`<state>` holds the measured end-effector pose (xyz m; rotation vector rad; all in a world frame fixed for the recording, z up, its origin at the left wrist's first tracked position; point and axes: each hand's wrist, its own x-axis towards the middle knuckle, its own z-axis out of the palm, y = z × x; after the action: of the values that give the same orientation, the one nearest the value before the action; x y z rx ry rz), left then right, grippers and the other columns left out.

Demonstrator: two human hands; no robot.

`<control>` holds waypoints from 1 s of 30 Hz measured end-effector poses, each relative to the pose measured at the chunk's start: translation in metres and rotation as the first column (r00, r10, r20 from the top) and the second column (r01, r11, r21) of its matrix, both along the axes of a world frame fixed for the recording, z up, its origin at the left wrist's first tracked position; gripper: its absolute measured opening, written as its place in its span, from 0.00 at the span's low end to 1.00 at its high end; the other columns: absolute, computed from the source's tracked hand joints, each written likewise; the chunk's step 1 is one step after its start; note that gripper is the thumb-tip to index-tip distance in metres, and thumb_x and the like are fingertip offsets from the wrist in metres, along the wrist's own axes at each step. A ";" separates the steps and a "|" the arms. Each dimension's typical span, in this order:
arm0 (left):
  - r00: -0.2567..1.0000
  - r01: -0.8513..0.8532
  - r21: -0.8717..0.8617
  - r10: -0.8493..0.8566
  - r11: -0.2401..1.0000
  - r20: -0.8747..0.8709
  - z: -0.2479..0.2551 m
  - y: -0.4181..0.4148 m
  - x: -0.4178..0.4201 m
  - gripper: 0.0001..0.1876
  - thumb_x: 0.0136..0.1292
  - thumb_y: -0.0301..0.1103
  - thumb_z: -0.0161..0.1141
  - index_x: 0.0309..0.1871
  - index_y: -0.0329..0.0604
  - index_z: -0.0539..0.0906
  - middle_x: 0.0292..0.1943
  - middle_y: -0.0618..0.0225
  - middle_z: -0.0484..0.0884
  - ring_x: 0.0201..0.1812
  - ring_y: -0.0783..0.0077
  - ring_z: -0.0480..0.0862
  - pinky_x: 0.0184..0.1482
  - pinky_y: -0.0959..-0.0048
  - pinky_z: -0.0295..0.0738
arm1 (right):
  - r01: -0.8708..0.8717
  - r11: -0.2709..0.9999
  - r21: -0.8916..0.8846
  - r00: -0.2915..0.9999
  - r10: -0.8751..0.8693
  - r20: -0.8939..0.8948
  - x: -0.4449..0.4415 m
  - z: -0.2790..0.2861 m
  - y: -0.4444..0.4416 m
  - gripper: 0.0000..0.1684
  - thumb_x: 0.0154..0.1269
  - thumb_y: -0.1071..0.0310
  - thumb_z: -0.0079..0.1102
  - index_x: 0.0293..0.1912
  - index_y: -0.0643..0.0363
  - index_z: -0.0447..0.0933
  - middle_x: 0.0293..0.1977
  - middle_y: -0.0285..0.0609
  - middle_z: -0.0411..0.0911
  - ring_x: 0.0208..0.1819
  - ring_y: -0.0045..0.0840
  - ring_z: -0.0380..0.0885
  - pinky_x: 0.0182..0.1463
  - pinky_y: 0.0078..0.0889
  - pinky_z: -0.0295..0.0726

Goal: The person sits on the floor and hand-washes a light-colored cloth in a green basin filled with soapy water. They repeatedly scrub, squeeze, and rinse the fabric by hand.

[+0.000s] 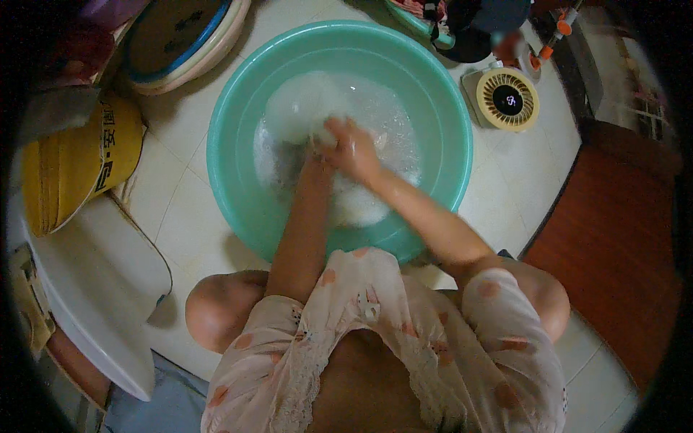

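A large green plastic basin (456, 113) stands on the floor in front of my knees, holding sudsy water (395, 162). Pale, wet fabric (303, 111), apparently white cloth, bulges at the water's surface left of centre. My right hand (352, 149) is bent over it, with whitish material between its blurred fingers. Against those fingers lies my left hand (319, 154), mostly hidden by suds and the right hand, so its grip is unclear. A darker patch (289, 162) shows in the water beside my left wrist; what it is cannot be made out.
Right of the basin sits a small cream-coloured fan (508, 100) with a lit display. A yellow bucket (81, 162) with printed writing lies tilted at left, by a white ceramic fixture (97, 292). Another round basin (189, 70) is upper left; a brown wooden panel (601, 243) borders the right.
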<state>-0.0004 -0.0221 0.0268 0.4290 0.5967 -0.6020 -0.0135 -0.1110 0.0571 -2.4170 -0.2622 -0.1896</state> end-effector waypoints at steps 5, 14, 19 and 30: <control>0.992 -0.124 0.134 0.122 0.983 0.023 -0.012 -0.018 0.003 0.24 0.58 0.42 0.56 0.57 0.47 0.70 0.51 0.65 0.73 0.51 0.65 0.73 0.54 0.65 0.69 | 0.345 0.933 0.104 0.937 -0.337 -0.092 0.032 0.020 0.002 0.17 0.50 0.56 0.58 0.38 0.55 0.75 0.29 0.54 0.76 0.32 0.49 0.76 0.34 0.48 0.75; 0.918 0.039 0.490 -0.225 0.871 0.327 -0.021 0.009 -0.008 0.22 0.62 0.45 0.51 0.56 0.45 0.71 0.53 0.64 0.73 0.53 0.66 0.74 0.55 0.65 0.69 | 0.263 0.945 -0.192 0.934 -0.300 -0.196 0.024 0.009 -0.037 0.25 0.53 0.63 0.58 0.52 0.55 0.68 0.38 0.56 0.74 0.39 0.47 0.75 0.43 0.45 0.74; 0.991 0.124 0.038 -0.122 0.992 -0.053 -0.006 0.008 -0.001 0.22 0.62 0.50 0.49 0.55 0.51 0.72 0.55 0.64 0.72 0.53 0.67 0.73 0.53 0.62 0.71 | -0.029 0.995 0.096 0.910 0.066 -0.410 -0.005 0.030 -0.019 0.23 0.54 0.65 0.57 0.51 0.55 0.68 0.43 0.55 0.72 0.42 0.47 0.75 0.45 0.43 0.73; 0.986 0.115 -0.081 -0.124 0.990 -0.114 -0.002 0.014 0.002 0.23 0.64 0.52 0.43 0.58 0.51 0.68 0.55 0.66 0.71 0.54 0.63 0.72 0.54 0.59 0.69 | 0.074 0.997 0.038 0.987 -0.068 -0.146 0.003 0.004 -0.015 0.22 0.57 0.58 0.57 0.50 0.55 0.70 0.35 0.53 0.76 0.39 0.46 0.76 0.42 0.43 0.75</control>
<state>0.0020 -0.0085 0.0252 0.3626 0.6626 -0.7665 -0.0108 -0.1264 0.0615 -2.3853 -0.1051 -0.0501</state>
